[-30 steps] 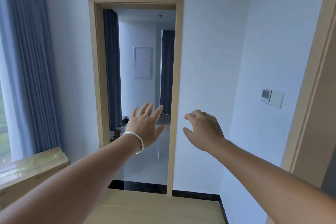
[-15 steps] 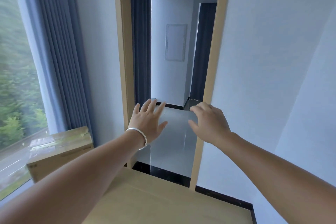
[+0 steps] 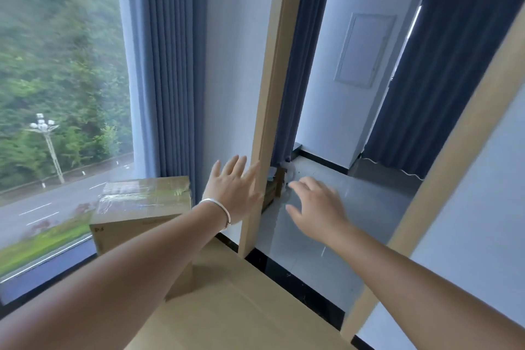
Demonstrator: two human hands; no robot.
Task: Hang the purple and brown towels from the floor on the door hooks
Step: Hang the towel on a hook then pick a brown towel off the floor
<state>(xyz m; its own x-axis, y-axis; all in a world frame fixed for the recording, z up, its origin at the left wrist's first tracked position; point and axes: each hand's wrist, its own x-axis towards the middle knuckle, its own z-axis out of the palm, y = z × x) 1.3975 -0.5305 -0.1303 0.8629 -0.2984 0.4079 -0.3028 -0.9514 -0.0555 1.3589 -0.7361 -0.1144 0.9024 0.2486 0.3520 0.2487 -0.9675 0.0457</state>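
— What's the room like from where you stand?

— A big window (image 3: 56,94) on the left looks onto green hillside and a road. Blue curtain (image 3: 173,65) hangs beside it, then a strip of white wall (image 3: 235,65), then a light wood door frame (image 3: 272,94) opening onto a second room with a grey tiled floor (image 3: 341,221) and black skirting.

— Anything on the near side?

— A taped cardboard box (image 3: 142,207) under the window, and a flat sheet of cardboard (image 3: 227,307) underfoot, running up to the threshold.

— And the hands?

— Both reach forward, holding nothing. The left hand (image 3: 230,190), silver bangle (image 3: 218,207) at the wrist, has its fingers spread straight in front of the frame post. The right hand (image 3: 315,204) is palm down over the tiles, fingers loose and slightly bent.

— The towels?

— I can't make them out. There's some small clutter (image 3: 279,179) on the floor just past the post, too blurred to name. Dark curtain (image 3: 443,79) and a white wall panel (image 3: 363,51) beyond.
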